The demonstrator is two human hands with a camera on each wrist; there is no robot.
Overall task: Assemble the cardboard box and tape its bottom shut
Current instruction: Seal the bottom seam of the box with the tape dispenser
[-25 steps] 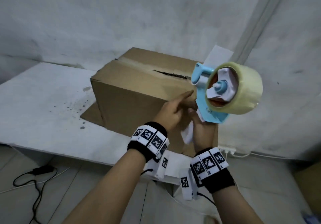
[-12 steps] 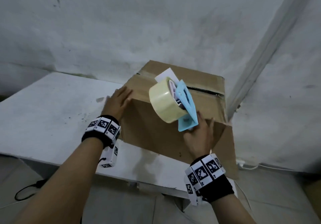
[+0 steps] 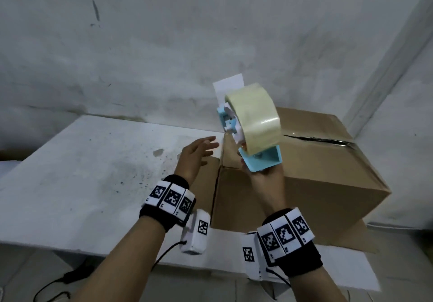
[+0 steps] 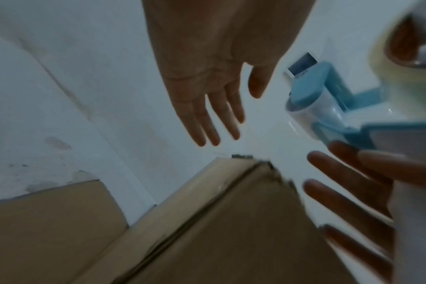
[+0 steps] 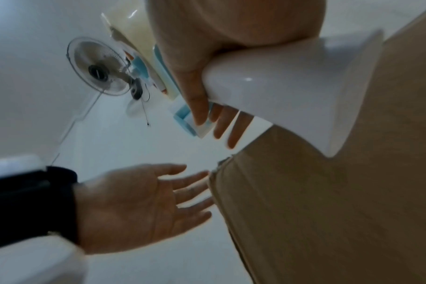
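Sitting on the white tabletop point(image 3: 70, 179) near the wall is the cardboard box point(image 3: 316, 172), with a dark gap along the seam on its top. The right hand point(image 3: 264, 177) holds the white handle of the blue tape dispenser point(image 3: 260, 161), lifted above the box's near left corner, with the tape roll point(image 3: 255, 116) on top. The left hand point(image 3: 194, 156) is spread wide with straight fingers just beside the box's left side, and it holds nothing.
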